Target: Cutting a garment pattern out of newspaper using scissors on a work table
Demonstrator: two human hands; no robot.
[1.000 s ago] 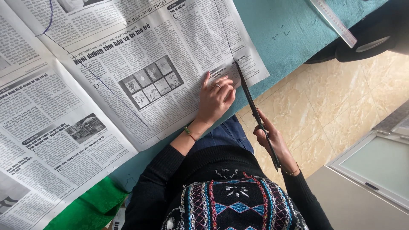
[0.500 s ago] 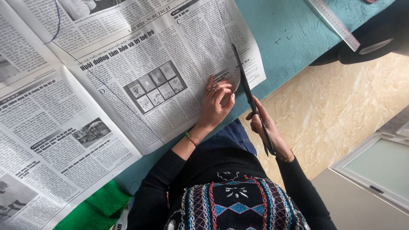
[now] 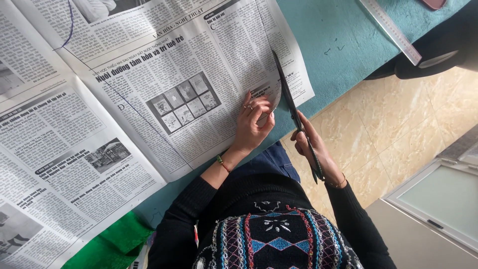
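The right hand [image 3: 312, 149] is closed around the handles of a pair of dark scissors [image 3: 294, 112], whose blades point up into the lower edge of a newspaper sheet [image 3: 199, 65] spread on the teal tabletop [image 3: 343, 55]. The left hand [image 3: 252, 123] lies on the paper just beside the blades, its fingers bent and pressing the sheet down near a drawn line. A metal ruler [image 3: 391, 31] lies well apart at the tabletop's far corner, and a green cloth [image 3: 112, 246] shows at the near edge.
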